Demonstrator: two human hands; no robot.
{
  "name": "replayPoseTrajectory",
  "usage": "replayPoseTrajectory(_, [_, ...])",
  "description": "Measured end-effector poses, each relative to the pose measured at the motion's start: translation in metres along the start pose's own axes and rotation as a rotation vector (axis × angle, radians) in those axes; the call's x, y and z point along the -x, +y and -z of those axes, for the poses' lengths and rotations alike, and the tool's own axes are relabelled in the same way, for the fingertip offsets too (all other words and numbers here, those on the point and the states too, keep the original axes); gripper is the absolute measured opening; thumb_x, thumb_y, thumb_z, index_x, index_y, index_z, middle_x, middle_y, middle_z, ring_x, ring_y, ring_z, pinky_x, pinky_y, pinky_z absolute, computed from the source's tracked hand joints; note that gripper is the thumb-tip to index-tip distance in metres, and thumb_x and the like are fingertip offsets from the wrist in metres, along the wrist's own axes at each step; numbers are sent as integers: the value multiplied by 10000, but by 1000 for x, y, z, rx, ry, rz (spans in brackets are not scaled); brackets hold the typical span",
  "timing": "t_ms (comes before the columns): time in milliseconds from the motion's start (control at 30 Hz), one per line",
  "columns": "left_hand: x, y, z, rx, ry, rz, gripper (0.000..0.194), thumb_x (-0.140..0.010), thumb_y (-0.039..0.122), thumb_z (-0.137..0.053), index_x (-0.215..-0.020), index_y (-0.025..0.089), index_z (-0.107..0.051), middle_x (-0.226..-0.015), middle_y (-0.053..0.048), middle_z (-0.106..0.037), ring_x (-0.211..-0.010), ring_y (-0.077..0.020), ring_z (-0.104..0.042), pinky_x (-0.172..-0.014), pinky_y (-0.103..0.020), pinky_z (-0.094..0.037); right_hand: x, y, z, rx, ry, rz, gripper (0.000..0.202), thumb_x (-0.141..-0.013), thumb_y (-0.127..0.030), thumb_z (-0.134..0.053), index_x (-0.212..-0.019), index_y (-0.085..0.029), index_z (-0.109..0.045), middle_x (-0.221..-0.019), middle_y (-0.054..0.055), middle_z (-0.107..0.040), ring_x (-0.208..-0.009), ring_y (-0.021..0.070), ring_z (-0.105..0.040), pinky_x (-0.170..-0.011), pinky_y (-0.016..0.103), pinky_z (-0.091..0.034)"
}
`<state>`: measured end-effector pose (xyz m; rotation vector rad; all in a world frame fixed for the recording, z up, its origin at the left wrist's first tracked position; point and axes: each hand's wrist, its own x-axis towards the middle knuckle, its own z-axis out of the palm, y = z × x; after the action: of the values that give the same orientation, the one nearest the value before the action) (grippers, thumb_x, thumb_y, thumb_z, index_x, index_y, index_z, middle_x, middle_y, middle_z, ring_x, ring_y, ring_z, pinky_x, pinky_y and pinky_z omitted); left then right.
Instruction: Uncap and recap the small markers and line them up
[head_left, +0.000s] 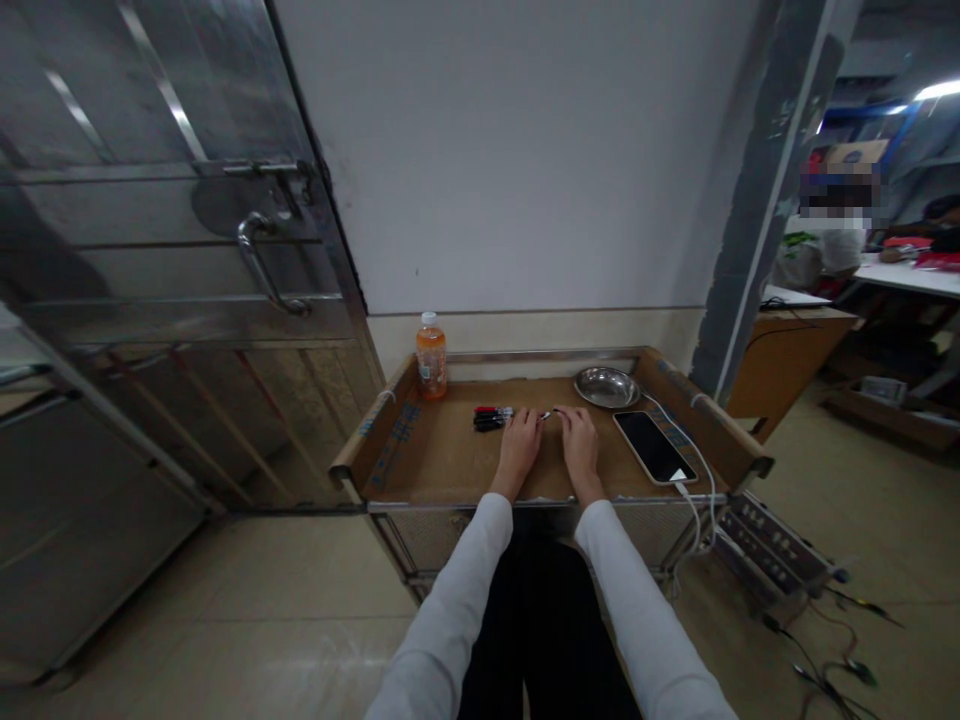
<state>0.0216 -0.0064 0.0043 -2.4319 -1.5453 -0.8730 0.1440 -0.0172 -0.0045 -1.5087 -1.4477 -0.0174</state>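
Observation:
Several markers (489, 420) with black and red parts lie side by side on the cardboard-lined table (442, 450). My left hand (522, 440) is at their right end, its fingers bent and close together over the pens. Just to the right, my right hand (578, 440) has its fingertips pinched at a small dark and white piece in the gap between the hands. Whether that piece is a cap or a pen end is too small to tell. What the left fingers grip is hidden under them.
An orange drink bottle (431, 358) stands at the back left. A round metal dish (606, 387) sits at the back right, with a phone (654, 447) and its white cable nearer the front. Raised cardboard edges flank the surface.

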Motion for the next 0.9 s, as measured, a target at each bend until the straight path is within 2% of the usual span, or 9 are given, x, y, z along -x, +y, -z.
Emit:
replayPoseTrajectory(133, [1,0,3,-1,-18,-14,214,-955,223,-375,-1096,190,-532,-1056,-60,-601,-1004,-182,-555,-893,-305,-408,1,-2,0,18,-68,60,342,-930,-271,-364,-1059,-202,-673,-1019,96,-622,-887,187,-605,-801,305,-468])
replayPoseTrajectory(267, [1,-1,3,25,-6,16,200,-950,217,-393,-1088,187,-535,-1060,-64,-603,-993,-173,-560,-873,-292,-422,0,-3,0,-87,-136,170,353,-924,-207,-342,-1119,-209,-636,-1073,88,-627,-979,189,-596,-883,320,-459])
replayPoseTrajectory(333, [2,-1,4,31,-3,22,195,-950,218,-397,-1076,188,-542,-1048,-66,-606,-977,-171,-566,-861,-291,-428,0,-3,0,-122,-154,178,353,-923,-202,-336,-1121,-209,-629,-1075,87,-632,-992,193,-594,-897,331,-459])
replayPoseTrajectory(500, [3,-1,5,23,1,18,202,-949,231,-401,-1065,181,-559,-1025,-67,-612,-968,-175,-569,-853,-290,-433,0,-3,-1,-150,-140,150,334,-926,-224,-343,-1081,-201,-637,-1055,93,-624,-977,193,-594,-891,336,-464])
replayPoseTrajectory(700, [3,-2,6,42,57,76,221,-951,233,-398,-1093,187,-561,-1041,-62,-616,-964,-183,-569,-853,-305,-432,0,0,0,-122,-19,72,346,-932,-235,-320,-1049,-181,-641,-1044,103,-600,-976,191,-582,-898,339,-455])
replayPoseTrajectory(900, [2,-2,7,99,51,34,211,-950,249,-415,-1099,197,-554,-1028,-56,-612,-966,-168,-575,-857,-285,-437,-1,-5,1,-144,-121,167,354,-906,-194,-326,-1119,-190,-608,-1122,106,-606,-1054,191,-574,-946,351,-449])
